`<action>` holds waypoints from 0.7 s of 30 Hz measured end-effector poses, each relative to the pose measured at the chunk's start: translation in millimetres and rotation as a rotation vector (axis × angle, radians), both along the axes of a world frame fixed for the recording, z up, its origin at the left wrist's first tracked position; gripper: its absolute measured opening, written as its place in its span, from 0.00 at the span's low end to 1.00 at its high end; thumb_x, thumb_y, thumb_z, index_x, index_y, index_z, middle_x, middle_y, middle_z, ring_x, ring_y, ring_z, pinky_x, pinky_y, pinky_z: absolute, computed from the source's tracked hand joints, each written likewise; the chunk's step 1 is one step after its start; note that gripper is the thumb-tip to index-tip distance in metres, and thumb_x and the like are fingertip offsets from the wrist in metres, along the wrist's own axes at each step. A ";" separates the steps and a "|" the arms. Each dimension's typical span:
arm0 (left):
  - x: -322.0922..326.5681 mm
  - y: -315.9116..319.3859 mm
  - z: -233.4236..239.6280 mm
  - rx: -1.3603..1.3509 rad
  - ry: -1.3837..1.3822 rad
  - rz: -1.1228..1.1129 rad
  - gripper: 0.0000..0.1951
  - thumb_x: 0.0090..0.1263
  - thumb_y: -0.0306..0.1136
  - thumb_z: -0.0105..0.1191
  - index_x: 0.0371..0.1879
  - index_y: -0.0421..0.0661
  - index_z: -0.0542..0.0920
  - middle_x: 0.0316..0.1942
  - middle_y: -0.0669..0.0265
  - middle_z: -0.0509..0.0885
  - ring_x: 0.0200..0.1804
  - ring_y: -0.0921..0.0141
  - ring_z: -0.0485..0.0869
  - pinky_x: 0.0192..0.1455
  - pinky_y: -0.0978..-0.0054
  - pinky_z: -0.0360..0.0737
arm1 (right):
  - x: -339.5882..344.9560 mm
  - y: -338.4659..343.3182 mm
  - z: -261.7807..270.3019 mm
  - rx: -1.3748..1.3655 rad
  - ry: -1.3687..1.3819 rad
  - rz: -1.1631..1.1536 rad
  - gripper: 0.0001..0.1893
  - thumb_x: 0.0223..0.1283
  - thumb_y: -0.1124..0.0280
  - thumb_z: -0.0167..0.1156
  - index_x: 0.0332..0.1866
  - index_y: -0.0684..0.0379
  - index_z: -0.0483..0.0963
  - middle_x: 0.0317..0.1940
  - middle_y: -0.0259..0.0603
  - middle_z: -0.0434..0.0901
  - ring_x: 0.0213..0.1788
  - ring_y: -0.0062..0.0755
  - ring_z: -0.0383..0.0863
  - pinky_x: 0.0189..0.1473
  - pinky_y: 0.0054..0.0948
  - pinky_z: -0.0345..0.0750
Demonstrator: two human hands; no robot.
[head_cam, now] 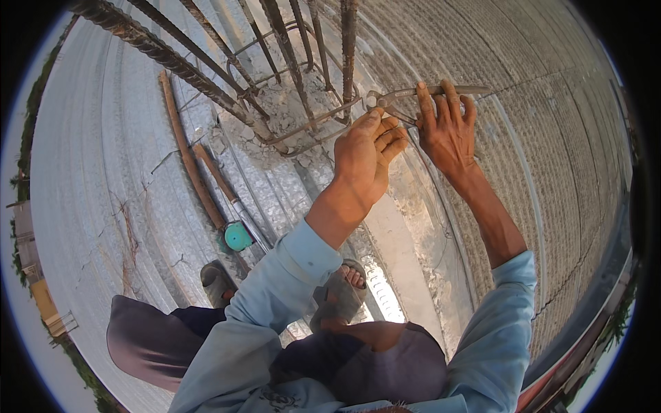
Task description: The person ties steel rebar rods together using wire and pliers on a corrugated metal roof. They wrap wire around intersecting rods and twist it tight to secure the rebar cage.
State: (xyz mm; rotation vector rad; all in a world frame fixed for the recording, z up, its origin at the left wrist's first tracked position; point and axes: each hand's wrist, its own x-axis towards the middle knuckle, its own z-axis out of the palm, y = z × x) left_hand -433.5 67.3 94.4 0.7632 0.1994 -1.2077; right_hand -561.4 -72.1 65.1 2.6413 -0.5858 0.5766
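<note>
My right hand (448, 131) grips the handles of steel end-cutting pincers (403, 94), with fingers over the upper handle. The pincers' jaws point left, close to a vertical ribbed rebar (348, 57). My left hand (364, 155) is just below the jaws, its thumb and index fingertip together; whatever may be between them is too small to make out. Beside the jaws, the corner of a bent steel stirrup (315, 123) passes around the upright bars. Several more rebars (281, 41) rise from broken concrete (289, 106) at the column base.
Left of the column, a long brown rod (186, 149) lies beside a shorter brown rod (214, 173) and a teal round object (238, 236). Ribbed metal decking (103, 170) spreads leftwards; rough ridged concrete (526, 144) is on the right. My sandalled feet (341, 291) are below.
</note>
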 end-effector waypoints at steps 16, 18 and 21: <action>25.5 10.4 -18.0 0.307 -1.372 0.157 0.29 0.71 0.17 0.50 0.72 0.35 0.63 0.59 0.37 0.81 0.51 0.52 0.89 0.46 0.65 0.85 | -3.9 2.0 -1.5 0.156 0.006 -0.058 0.32 0.65 0.65 0.65 0.74 0.58 0.68 0.51 0.52 0.82 0.70 0.50 0.71 0.68 0.54 0.65; 27.7 4.4 -22.6 0.351 -1.420 0.213 0.28 0.70 0.17 0.50 0.71 0.35 0.65 0.54 0.39 0.85 0.52 0.51 0.89 0.46 0.64 0.85 | -0.5 2.9 0.2 0.145 0.001 -0.047 0.32 0.65 0.65 0.65 0.74 0.58 0.68 0.51 0.52 0.82 0.70 0.51 0.71 0.67 0.55 0.65; 27.1 -9.2 -28.6 0.411 -1.506 0.343 0.24 0.71 0.18 0.51 0.67 0.34 0.70 0.48 0.43 0.87 0.51 0.51 0.89 0.43 0.63 0.86 | 3.2 3.0 4.1 0.120 0.008 -0.028 0.32 0.65 0.66 0.64 0.75 0.58 0.68 0.51 0.52 0.82 0.70 0.51 0.71 0.67 0.56 0.65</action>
